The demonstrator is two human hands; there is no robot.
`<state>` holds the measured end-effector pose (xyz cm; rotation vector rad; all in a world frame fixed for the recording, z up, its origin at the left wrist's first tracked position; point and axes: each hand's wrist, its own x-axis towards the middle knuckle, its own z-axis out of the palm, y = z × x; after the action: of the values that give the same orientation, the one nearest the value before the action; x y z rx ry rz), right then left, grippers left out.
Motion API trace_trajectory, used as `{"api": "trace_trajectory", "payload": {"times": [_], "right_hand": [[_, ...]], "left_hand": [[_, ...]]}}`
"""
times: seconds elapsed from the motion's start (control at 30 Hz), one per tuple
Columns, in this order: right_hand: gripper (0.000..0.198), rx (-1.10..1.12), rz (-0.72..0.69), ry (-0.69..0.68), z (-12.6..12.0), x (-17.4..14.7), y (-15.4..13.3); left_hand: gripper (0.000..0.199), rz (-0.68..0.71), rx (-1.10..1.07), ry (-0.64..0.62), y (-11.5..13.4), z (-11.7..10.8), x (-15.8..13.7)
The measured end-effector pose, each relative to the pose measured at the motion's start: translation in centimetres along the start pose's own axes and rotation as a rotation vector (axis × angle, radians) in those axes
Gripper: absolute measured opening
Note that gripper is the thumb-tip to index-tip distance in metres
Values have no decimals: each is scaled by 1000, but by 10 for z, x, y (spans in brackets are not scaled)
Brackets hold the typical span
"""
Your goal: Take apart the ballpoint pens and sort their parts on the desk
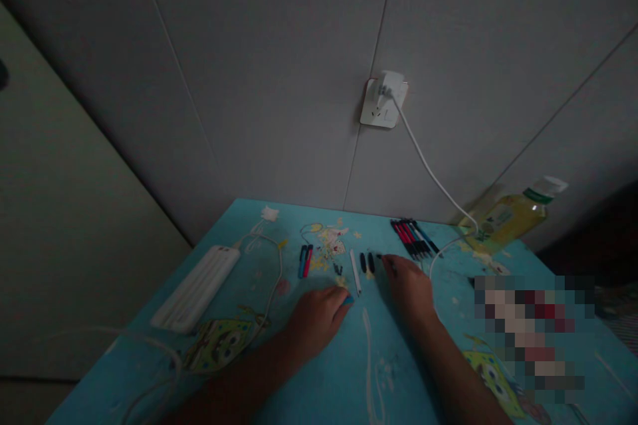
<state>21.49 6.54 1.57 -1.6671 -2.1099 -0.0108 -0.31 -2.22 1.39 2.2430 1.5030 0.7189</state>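
head view: blue piece [349, 300] between left fingertips [339, 292]

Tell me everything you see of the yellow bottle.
The bottle looks like clear plastic holding yellow liquid, with a white cap on, a green band below and a pale label. It leans right in this view, though probably stands upright, on the blue table, far right, near the wall. A white cable crosses in front; contact is unclear.
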Motion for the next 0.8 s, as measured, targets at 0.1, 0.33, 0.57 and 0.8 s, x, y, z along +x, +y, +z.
{"api": "trace_trajectory", "payload": {"times": [0.1, 0.33, 0.57, 0.8], "right_hand": [[33, -41, -37, -58, 0, 0, -5], [26, -73, -86, -90, -5, -5, -7], [22, -86, -137, -93, -2, -5, -3], [21, 280, -186, -21, -10, -16, -16]], "left_hand": [[16, 27, -28, 11, 1, -1, 0], [22, 26, -72, 65, 12, -6, -2], [25, 75, -9, 91, 5, -1, 0], [32, 80, 30, 52, 4, -1, 1]]}}
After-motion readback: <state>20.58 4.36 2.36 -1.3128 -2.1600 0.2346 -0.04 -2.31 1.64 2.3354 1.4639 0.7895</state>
